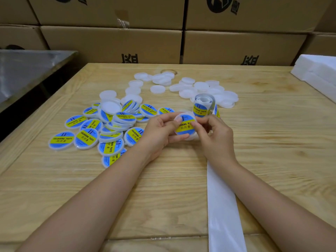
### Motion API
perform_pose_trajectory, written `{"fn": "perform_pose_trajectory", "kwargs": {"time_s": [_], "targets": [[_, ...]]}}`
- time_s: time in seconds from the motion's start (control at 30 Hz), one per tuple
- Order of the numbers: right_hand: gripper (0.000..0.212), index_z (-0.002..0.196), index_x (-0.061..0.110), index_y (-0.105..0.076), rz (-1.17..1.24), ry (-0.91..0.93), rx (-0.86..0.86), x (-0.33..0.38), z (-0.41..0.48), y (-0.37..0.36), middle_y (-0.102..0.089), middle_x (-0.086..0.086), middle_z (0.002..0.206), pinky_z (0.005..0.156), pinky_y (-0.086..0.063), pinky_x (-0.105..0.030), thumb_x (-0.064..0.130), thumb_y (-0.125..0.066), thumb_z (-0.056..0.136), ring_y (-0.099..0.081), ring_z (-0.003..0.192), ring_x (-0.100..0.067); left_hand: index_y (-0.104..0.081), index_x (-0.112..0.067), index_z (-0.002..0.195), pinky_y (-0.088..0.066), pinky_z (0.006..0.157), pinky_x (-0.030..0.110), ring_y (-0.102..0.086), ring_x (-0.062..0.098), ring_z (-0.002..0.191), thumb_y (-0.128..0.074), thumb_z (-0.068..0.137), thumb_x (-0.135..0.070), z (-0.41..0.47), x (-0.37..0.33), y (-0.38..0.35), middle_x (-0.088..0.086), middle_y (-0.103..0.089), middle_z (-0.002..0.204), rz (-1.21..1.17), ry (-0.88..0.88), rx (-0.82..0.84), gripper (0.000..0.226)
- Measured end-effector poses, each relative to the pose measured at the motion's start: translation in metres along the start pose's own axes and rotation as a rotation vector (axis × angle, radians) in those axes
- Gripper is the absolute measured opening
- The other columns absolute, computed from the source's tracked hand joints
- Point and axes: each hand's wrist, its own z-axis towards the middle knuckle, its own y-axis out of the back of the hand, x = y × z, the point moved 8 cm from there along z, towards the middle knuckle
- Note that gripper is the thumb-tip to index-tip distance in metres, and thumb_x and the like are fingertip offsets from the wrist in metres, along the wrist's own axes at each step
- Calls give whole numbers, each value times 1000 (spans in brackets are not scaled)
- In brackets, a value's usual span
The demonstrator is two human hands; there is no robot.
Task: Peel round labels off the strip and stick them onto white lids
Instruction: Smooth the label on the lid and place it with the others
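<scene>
**A:** What is threatening to go wrong?

**B:** The left hand (160,131) is curling its fingers round the lid (180,116). The right hand (216,135) is pinching the label (183,128) at its edge. If that edge is dropping unevenly, I judge the label is going on skewed or creased.

**A:** And the counts?

**B:** One backing strip (222,206) is trailing under the right wrist. Roughly twenty labelled lids (109,128) are lying left of the left fingers. About two dozen bare lids (200,88) are lying beyond the fingertips. One roll (201,106) is standing just beyond the right fingers.

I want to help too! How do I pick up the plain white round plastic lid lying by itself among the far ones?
Come from above and pinch the plain white round plastic lid across its rim, thumb on one side, fingers opposite. It lies flat on the wooden table, with bare wood round it.
</scene>
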Motion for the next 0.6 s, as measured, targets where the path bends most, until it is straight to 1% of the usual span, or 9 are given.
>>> {"fn": "perform_pose_trajectory", "kwargs": {"time_s": [0.07, 0.17, 0.23, 0.3, 0.37, 0.43, 0.5, 0.53, 0.6], "targets": [[7, 80, 5, -68, 55, -69, -6, -7, 1, 1, -68, 2, 81, 71, -40, -9, 10, -66, 85, -56, 76, 6, -61, -6, 107, -58, 63, 27, -70, 14, 78, -48, 92, 3, -2, 1, -4, 1, -73, 84, -5, 7, 62, 22], [7, 82, 12, -70, 116, -128, -11, -11, 1, 2, -68, 9, 80, 71, -42, -11, 11, -64, 86, -59, 75, 3, -57, -6, 114, -58, 61, 27, -70, 14, 80, -46, 92, 6, -3, 0, -7, 4, -71, 91, -15, 13, 87, 28], [8, 89, 19, -69, 147, -146, -25, -11, 1, 3, -66, 11, 78, 69, -42, -12, 14, -64, 87, -58, 71, 3, -57, -8, 114, -57, 57, 25, -70, 13, 76, -46, 94, 1, -1, -4, -6, 3, -70, 91, 48, -19, 35, 24], [23, 102, 29, -62, 151, -123, -49, -8, 1, 6, -60, 14, 71, 67, -41, -11, 14, -65, 86, -54, 65, 3, -60, -12, 110, -57, 54, 25, -70, 11, 69, -47, 97, -7, 1, -12, 1, 0, -69, 89, 163, -81, -79, 19], [35, 111, 35, -53, 177, -116, -96, -7, 1, 11, -54, 15, 69, 68, -41, -11, 14, -64, 87, -51, 65, 3, -62, -14, 108, -57, 51, 27, -66, 9, 59, -47, 98, -13, 3, -26, 16, -1, -67, 89, 332, -163, -229, 18], [30, 111, 35, -52, 219, -125, -168, -9, 2, 20, -54, 17, 73, 71, -42, -15, 14, -59, 90, -51, 69, 3, -64, -13, 110, -54, 54, 29, -59, 14, 59, -44, 99, -17, 3, -48, 34, -2, -63, 87, 601, -278, -383, 22], [24, 111, 29, -55, 252, -128, -258, -11, 3, 31, -54, 17, 80, 75, -41, -14, 13, -52, 92, -51, 77, 2, -64, -13, 109, -44, 66, 27, -54, 19, 71, -41, 99, -19, 0, -69, 48, -2, -62, 85, 877, -382, -497, 26], [24, 112, 26, -55, 276, -138, -294, -14, 4, 35, -54, 16, 85, 77, -41, -14, 13, -50, 93, -51, 81, 0, -64, -14, 109, -39, 67, 28, -54, 22, 77, -40, 99, -20, -1, -75, 55, 1, -63, 87, 994, -393, -545, 27], [25, 112, 26, -55, 319, -171, -326, -18, 5, 39, -54, 12, 91, 82, -41, -14, 13, -46, 93, -51, 88, -4, -61, -14, 113, -41, 72, 34, -56, 31, 92, -36, 100, -19, -2, -78, 66, 9, -64, 98, 1206, -340, -619, 28]]}}
